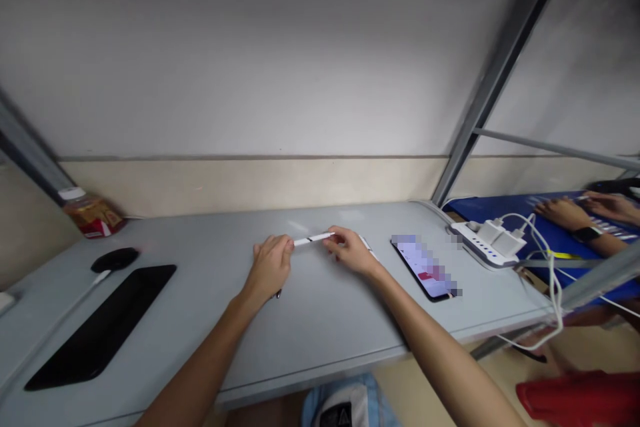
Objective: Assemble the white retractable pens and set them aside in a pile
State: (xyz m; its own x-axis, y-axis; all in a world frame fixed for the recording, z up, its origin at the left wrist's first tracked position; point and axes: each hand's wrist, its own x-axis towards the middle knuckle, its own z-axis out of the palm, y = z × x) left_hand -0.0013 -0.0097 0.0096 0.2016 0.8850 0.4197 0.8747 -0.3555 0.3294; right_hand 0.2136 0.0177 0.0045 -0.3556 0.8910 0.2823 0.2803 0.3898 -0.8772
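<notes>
A slim white pen (311, 239) with a dark band spans the gap between my two hands, just above the grey desk. My left hand (273, 261) is closed around its left part. At the pen's right end, my right hand (349, 247) pinches the narrow tip between thumb and fingers. A small dark thing (279, 293) sticks out beneath my left hand; most of it is hidden. Behind my right hand, a thin white object with dark marks (369, 247) shows only in part, so its kind is unclear.
A phone (425, 268) with a lit screen lies right of my hands, before a white power strip (485, 245) with cables. On the left are a black tablet (103, 327), a black mouse (115, 259) and a bottle (93, 213). Another person's hands (565, 213) work at the blue table.
</notes>
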